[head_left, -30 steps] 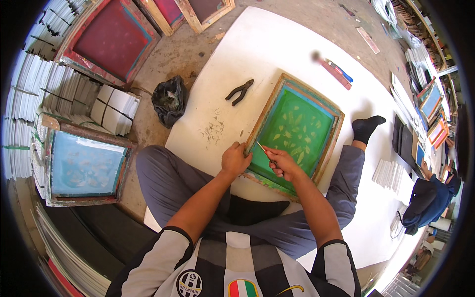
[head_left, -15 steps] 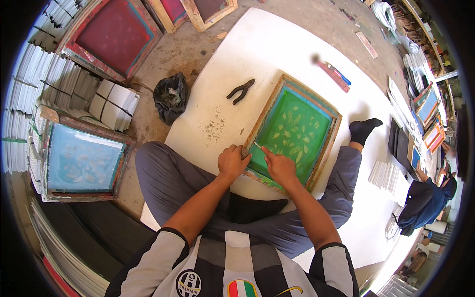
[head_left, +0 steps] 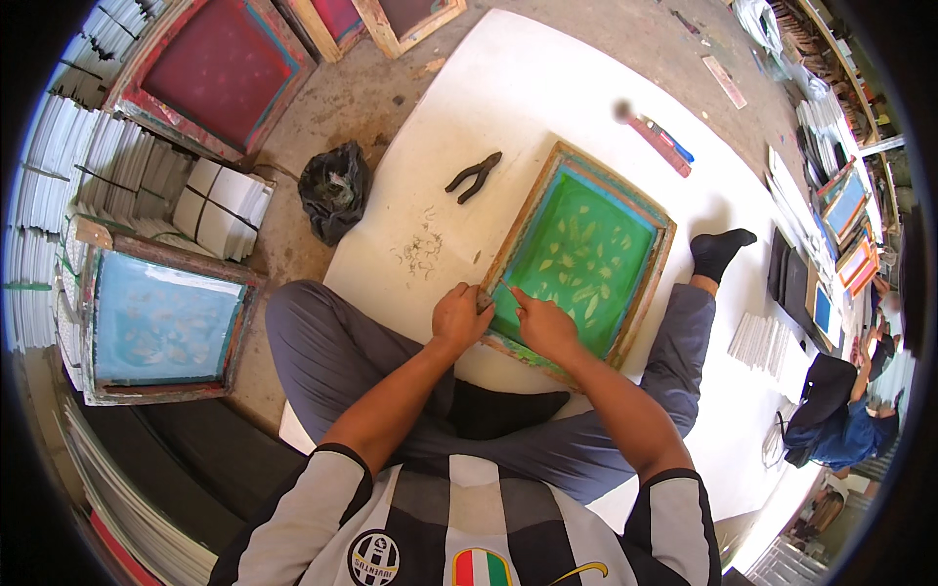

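Observation:
A wooden-framed printing screen [head_left: 618,187] with green, leaf-patterned mesh lies on the white sheet between my legs. My left hand [head_left: 459,317] is closed at its near-left edge. A small brownish piece shows at those fingertips, but I cannot tell whether it is separate from the frame. My right hand [head_left: 547,325] is over the screen's near part, fingers closed round a thin stick-like tool [head_left: 506,286]; its tip points toward the frame's left side. The hand hides most of the tool. Black-handled pliers [head_left: 474,178] lie left of the screen, beyond several small bent bits [head_left: 420,246].
A black plastic bag [head_left: 334,192] stands at the sheet's left edge. Beyond the screen lie a reddish bar [head_left: 661,148] and a blue pen-like thing [head_left: 674,146]. A blue-mesh screen [head_left: 168,317] leans at left near bundled stacks [head_left: 223,208]. Another person [head_left: 845,420] is at far right.
My right hand has shifted slightly left and down, with the tool's tip still near the frame's left side. My left hand stays at the edge. The person at far right has changed posture.

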{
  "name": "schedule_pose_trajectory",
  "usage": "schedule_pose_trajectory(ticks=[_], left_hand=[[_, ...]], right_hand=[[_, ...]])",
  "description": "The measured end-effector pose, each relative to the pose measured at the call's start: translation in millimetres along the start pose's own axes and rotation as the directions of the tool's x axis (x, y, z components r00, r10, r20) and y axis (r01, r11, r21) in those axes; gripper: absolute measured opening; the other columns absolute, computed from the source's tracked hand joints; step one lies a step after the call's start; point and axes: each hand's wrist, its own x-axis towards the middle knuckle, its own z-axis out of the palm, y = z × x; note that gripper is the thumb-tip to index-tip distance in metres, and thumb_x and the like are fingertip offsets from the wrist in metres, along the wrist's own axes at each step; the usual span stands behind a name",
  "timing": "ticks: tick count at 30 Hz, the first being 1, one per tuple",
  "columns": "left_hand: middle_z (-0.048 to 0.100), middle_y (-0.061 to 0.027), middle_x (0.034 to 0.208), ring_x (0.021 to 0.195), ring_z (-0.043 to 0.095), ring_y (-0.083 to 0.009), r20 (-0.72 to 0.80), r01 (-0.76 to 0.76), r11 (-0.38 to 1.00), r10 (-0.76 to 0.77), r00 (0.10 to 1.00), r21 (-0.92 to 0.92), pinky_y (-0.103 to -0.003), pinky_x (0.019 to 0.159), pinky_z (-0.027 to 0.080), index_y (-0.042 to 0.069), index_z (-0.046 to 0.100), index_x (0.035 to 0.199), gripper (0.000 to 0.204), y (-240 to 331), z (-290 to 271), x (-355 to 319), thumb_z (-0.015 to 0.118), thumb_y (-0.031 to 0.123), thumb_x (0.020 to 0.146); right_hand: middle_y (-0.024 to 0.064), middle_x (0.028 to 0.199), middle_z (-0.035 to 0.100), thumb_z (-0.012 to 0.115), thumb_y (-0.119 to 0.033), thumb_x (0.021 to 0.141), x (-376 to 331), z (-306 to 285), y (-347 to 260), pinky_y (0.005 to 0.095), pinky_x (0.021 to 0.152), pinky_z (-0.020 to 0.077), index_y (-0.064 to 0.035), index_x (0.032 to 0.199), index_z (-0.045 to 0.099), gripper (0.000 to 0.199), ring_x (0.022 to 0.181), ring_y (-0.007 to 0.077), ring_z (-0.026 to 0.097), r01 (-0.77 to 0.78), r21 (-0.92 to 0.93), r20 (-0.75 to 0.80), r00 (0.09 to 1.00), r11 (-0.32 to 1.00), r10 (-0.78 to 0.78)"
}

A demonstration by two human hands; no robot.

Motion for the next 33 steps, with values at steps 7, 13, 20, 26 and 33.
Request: schedule_pose_trajectory(ticks=[7, 13, 20, 26, 33], left_hand=[[0.068, -0.0125, 0.100, 0.096, 0.069, -0.0321, 0.001, 0.002, 0.999, -0.002, 1.000, 0.040, -0.042, 0.083, 0.056, 0.002, 0.072, 0.111, 0.040, -2, 1, 0, 0.079, 0.031, 0.084], [0.068, -0.0132, 0.101, 0.095, 0.069, -0.0330, 0.007, 0.010, 1.000, -0.010, 1.000, 0.020, -0.042, 0.083, 0.056, 0.001, 0.072, 0.111, 0.042, -1, -2, 0, 0.078, 0.033, 0.085], [0.069, -0.0141, 0.100, 0.093, 0.069, -0.0349, 0.007, 0.063, 0.997, -0.063, 0.998, -0.032, -0.044, 0.082, 0.056, 0.001, 0.074, 0.113, 0.044, 0, -3, 0, 0.079, 0.032, 0.083], [0.068, -0.0126, 0.099, 0.094, 0.069, -0.0334, -0.004, 0.050, 0.998, -0.050, 0.999, -0.027, -0.043, 0.083, 0.056, 0.003, 0.074, 0.112, 0.041, 5, -4, 0, 0.079, 0.033, 0.084], [0.067, -0.0129, 0.103, 0.098, 0.068, -0.0328, 0.037, 0.094, 0.995, -0.092, 0.995, -0.032, -0.043, 0.085, 0.056, 0.003, 0.074, 0.116, 0.045, 5, -6, 0, 0.078, 0.036, 0.085]], right_hand=[[0.0195, 0.083, 0.069, 0.053, -0.026, 0.105, -3, 10, 13, 0.0513, 0.069, 0.0577, -0.0268, 0.156, 0.047, 0.051, 0.073, 0.0393, 0.070, -0.005, -0.090, -0.042, 0.999, 0.996, 0.001], [0.0156, 0.073, 0.064, 0.057, -0.027, 0.105, -1, 27, 30, 0.0477, 0.060, 0.0529, -0.0264, 0.153, 0.052, 0.049, 0.061, 0.0316, 0.064, 0.126, 0.023, -0.188, 0.975, 0.992, -0.120], [-0.0031, 0.066, 0.047, 0.057, -0.032, 0.108, -1, -9, 26, 0.0248, 0.040, 0.0281, -0.0259, 0.148, 0.059, 0.040, 0.046, 0.0078, 0.031, -0.462, 0.855, 0.454, 0.886, 0.235, 0.094], [0.0061, 0.076, 0.064, 0.061, -0.031, 0.105, 2, 34, 41, 0.0367, 0.054, 0.0478, -0.0321, 0.145, 0.061, 0.041, 0.061, 0.0229, 0.060, 0.018, 0.471, -0.149, 0.987, 0.882, 0.059], [0.0087, 0.099, 0.074, 0.065, -0.032, 0.098, 15, 29, 56, 0.0447, 0.078, 0.0558, -0.0298, 0.134, 0.069, 0.036, 0.091, 0.0321, 0.071, 0.102, 0.125, -0.276, 0.959, 0.987, -0.064]])
